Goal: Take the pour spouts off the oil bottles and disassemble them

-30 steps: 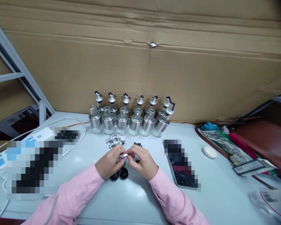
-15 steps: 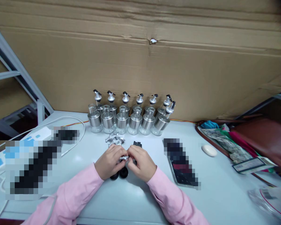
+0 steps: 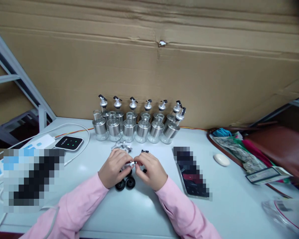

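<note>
My left hand (image 3: 113, 168) and my right hand (image 3: 149, 169) meet over the white table (image 3: 144, 212), both pinching a small silver pourer spout (image 3: 131, 163) between their fingertips. Two black round caps (image 3: 125, 183) lie on the table just under my hands. A small pile of silver spouts (image 3: 121, 146) lies behind my left hand, and a few small black parts (image 3: 145, 151) sit behind my right hand. Further back stand two rows of glass bottles with steel bands (image 3: 137, 127); the back row carries pourers.
A cardboard wall (image 3: 149, 66) closes the back. At the left are a white power strip (image 3: 37, 143), a black device with green lights (image 3: 69, 143) and cables. A white oval object (image 3: 221, 159), a brown bag (image 3: 276, 149) with papers, and a clear plastic bag (image 3: 286, 212) lie to the right.
Both hands stay together on the spout with small finger movements. The view has shifted slightly.
</note>
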Motion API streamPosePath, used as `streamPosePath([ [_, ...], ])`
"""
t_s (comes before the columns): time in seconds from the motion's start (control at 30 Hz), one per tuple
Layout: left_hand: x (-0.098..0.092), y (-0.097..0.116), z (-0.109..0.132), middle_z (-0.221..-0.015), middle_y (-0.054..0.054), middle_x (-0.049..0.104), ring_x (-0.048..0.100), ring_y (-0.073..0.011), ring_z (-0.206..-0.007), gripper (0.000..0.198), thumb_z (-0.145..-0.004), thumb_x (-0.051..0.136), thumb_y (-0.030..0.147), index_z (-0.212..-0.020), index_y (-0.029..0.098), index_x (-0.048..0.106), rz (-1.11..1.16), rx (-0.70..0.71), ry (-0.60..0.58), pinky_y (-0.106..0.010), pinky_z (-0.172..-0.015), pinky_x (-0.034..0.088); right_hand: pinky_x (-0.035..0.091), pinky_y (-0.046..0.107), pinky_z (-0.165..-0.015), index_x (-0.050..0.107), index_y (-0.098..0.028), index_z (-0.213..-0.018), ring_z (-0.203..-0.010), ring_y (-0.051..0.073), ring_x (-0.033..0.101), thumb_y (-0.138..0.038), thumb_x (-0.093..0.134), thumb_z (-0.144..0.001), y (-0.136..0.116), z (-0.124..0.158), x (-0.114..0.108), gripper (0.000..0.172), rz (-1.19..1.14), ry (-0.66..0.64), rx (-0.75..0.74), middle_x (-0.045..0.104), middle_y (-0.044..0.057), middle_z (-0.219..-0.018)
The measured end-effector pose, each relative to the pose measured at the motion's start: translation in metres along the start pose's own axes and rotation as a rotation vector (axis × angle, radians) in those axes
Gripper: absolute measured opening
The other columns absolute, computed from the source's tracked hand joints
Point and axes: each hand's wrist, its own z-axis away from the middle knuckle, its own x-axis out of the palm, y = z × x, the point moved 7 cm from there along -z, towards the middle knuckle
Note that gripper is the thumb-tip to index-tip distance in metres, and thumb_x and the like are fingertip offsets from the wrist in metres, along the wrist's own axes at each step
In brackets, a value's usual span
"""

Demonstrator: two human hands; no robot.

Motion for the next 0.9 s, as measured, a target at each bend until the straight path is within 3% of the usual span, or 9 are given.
streamPosePath([
  [0.17, -0.0027, 0.0025, 0.0004, -0.079, -0.006, 0.058, 0.053, -0.0170, -0.077, 0.008, -0.085, 0.045, 0.016, -0.091, 0.016, 0.049, 0.052, 0.029, 0.058, -0.031, -0.070, 0.046, 0.033, 0.026, -0.059, 0.055, -0.016, -0.077, -0.060, 0.014, 0.045, -0.011, 0.043, -0.075, -0.0045, -0.0019, -0.0015, 0.012, 0.006, 0.006, -0.022, 0.052, 0.000, -0.062],
  [0.33, 0.0027, 0.0020, 0.0014, -0.080, -0.005, 0.060, 0.056, -0.0136, -0.073, 0.011, -0.087, 0.040, 0.016, -0.095, 0.016, 0.047, 0.109, 0.005, -0.004, -0.025, -0.066, 0.048, 0.033, 0.026, -0.059, 0.054, -0.017, -0.075, -0.058, 0.013, 0.045, -0.012, 0.043, -0.075, -0.0036, -0.0015, -0.0014, 0.012, -0.006, -0.006, 0.004, 0.052, 0.000, -0.061],
  [0.57, 0.0015, 0.0004, 0.0013, -0.067, -0.003, 0.054, 0.050, -0.0137, -0.062, 0.006, -0.083, 0.043, 0.015, -0.087, 0.016, 0.048, 0.080, -0.020, 0.017, -0.025, -0.058, 0.044, 0.032, 0.027, -0.061, 0.054, -0.017, -0.078, -0.060, 0.013, 0.047, -0.014, 0.043, -0.077, -0.0044, -0.0001, 0.0022, 0.012, -0.002, -0.037, -0.013, 0.053, 0.000, -0.062],
  [0.9, -0.0011, 0.0015, 0.0010, -0.065, -0.001, 0.054, 0.048, -0.0130, -0.060, 0.011, -0.088, 0.041, 0.022, -0.087, 0.015, 0.050, 0.045, 0.016, 0.015, -0.025, -0.059, 0.041, 0.033, 0.027, -0.061, 0.057, -0.016, -0.083, -0.060, 0.013, 0.048, -0.017, 0.044, -0.080, -0.0042, 0.0008, 0.0019, 0.013, -0.014, -0.036, -0.021, 0.053, 0.000, -0.062],
])
